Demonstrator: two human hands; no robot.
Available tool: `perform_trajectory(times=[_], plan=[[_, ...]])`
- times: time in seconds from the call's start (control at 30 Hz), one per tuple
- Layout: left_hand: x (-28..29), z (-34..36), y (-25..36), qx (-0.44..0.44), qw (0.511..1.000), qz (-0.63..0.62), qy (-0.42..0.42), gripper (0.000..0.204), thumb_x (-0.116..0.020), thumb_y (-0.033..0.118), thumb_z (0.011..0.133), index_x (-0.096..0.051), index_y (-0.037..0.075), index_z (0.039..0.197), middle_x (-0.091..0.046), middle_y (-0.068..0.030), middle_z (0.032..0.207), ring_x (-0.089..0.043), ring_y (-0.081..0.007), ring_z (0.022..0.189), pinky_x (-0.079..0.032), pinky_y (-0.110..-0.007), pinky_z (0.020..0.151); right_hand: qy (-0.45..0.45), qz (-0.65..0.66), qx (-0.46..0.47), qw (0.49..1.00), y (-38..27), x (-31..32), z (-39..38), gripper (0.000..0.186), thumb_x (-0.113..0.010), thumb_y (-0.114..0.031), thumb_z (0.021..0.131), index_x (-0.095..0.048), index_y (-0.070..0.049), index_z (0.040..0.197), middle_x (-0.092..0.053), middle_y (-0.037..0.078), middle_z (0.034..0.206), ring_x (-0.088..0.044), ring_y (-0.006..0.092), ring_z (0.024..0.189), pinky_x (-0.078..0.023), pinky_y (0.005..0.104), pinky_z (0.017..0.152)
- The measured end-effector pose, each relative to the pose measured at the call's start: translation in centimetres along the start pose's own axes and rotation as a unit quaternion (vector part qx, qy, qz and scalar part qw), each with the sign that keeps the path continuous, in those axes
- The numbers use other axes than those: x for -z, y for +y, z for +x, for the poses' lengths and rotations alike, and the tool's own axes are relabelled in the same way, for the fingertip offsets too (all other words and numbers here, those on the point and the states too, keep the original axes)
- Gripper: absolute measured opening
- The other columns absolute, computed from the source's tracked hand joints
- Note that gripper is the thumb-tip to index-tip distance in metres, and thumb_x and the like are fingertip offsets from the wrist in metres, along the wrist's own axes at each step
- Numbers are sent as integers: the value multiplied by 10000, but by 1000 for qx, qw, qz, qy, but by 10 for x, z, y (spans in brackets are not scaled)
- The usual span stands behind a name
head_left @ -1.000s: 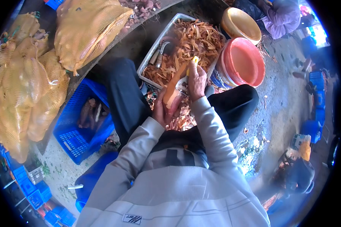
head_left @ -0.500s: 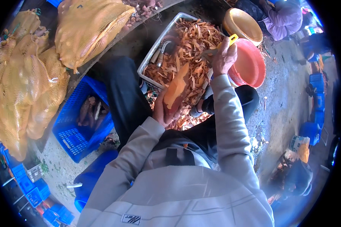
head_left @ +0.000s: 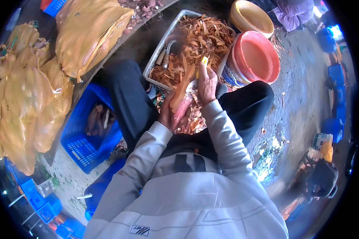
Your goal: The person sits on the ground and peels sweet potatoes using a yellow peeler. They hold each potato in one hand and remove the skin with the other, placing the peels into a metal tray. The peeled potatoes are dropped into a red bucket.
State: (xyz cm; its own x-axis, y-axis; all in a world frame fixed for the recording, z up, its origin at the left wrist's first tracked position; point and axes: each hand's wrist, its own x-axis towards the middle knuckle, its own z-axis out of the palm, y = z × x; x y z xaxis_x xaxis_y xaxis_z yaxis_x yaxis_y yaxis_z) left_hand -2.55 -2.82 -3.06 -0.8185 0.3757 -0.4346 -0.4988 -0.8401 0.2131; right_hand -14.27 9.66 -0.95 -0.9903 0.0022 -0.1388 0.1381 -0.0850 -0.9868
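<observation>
My left hand [head_left: 166,113] is wrapped round the lower end of a large sweet potato [head_left: 181,98]. Orange flesh shows along its upper side, while reddish skin remains near my palm. In my right hand [head_left: 207,87] is a peeler with a yellow handle [head_left: 204,61]; its head lies against the right side of the sweet potato, partly hidden by my fingers. Just beyond both hands stands a pale rectangular tray [head_left: 162,44] heaped with orange-brown peelings [head_left: 205,32]. A curved tool with a wooden handle [head_left: 166,60] rests at the tray's left side.
A red-rimmed bucket [head_left: 276,65] and a yellowish basin [head_left: 237,8] stand right of the tray. At left, a blue crate [head_left: 81,149] holds several unpeeled roots, beside full yellow mesh sacks [head_left: 22,99]. Another person [head_left: 293,14] sits at the far right.
My right hand with the peeler has come left and nearer, from above the red bucket's edge onto the sweet potato. My left hand keeps its hold, nearly in place.
</observation>
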Motion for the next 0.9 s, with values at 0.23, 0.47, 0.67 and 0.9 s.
perform_trajectory(times=[0.23,0.47,0.67,0.9], plan=[[-8,-1,-5,1,997,53,58,552,-499,589,933,-629,78,1096,-650,-101,724,-579,-186,477,-413,-272,348,103,-153,114,976,29,18,48,387,-619,-372,957,-637,1,854,-611,120,680,-561,212,621,-462,351,607],[-11,-3,-4,-10,998,31,54,558,-489,574,945,-617,57,1113,-655,-124,741,-571,-200,456,-403,-278,345,215,-222,274,911,3,20,76,335,-604,-339,977,-560,-28,859,-635,161,691,-613,257,572,-506,392,548],[-10,-4,-4,-25,996,-86,-5,514,-468,541,972,-613,69,1119,-663,-141,775,-574,-233,454,-417,-281,358,225,-132,280,924,-65,44,90,421,-584,-382,989,-556,20,868,-594,107,726,-569,192,662,-461,355,613],[2,-2,-8,22,998,-58,-29,649,-381,654,960,-582,68,1155,-570,-131,714,-497,-196,415,-390,-272,354,-1,72,23,997,0,8,25,389,-626,-407,966,-645,-18,974,-566,7,741,-546,109,625,-464,255,561]])
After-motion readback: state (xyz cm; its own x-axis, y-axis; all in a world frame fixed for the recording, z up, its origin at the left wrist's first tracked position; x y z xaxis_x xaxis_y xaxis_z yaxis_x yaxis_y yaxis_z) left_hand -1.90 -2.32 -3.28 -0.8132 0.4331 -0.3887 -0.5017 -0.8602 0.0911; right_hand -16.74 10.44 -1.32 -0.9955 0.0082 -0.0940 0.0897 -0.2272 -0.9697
